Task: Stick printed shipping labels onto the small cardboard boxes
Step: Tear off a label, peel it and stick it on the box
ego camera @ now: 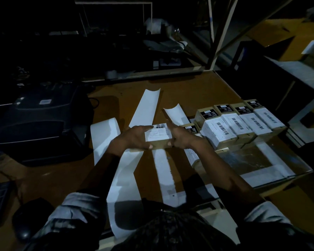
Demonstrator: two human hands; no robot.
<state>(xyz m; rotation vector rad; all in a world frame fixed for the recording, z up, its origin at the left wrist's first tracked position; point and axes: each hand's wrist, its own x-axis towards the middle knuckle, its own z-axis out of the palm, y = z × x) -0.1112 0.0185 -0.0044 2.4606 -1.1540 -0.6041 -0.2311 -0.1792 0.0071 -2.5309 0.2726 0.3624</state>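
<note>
1. At table [179, 84] centre: box [159, 142], label [158, 134] on top, held between both hands.
2. Left hand [134, 137]: thumb and fingers curled round box's 9 o'clock end.
3. Right hand [182, 136]: grips 3 o'clock end.
4. Labelled boxes [243, 124] rowed at 2 o'clock; printer [42, 124] at 9.

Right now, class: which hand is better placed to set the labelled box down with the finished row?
Right hand: it grips the box on the side nearer the row. Left hand holds the far side.
</note>
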